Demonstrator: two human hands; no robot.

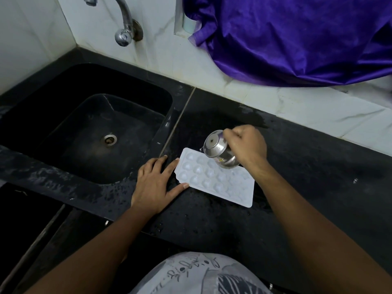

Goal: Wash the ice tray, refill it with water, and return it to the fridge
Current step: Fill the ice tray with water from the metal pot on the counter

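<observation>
1. Counter (307, 166) of black stone, wet with drops, across the lower view; white tiled wall behind.
2. Purple cloth (297, 39), shiny, hanging over the wall at upper right, well apart from the tray.
3. Black sink (63, 102), set in the counter at left, with round drain (109, 139) in its floor; chrome tap (125, 22) on the wall above.
4. White ice tray (212, 179), lying flat on the counter just right of the sink, rounded cells facing up; water inside or not, cannot tell.
5. Left hand (154, 183), flat on the counter at the tray's left end, fingers straight and spread, index tip and thumb tip touching the tray's edge, gripping nothing.
6. Right hand (248, 147), above the tray's far edge, fingers curled round a small steel pot (218, 150).
7. Steel pot, strongly tipped, mouth down over the tray's cells, bottom turned toward the sink.
</observation>
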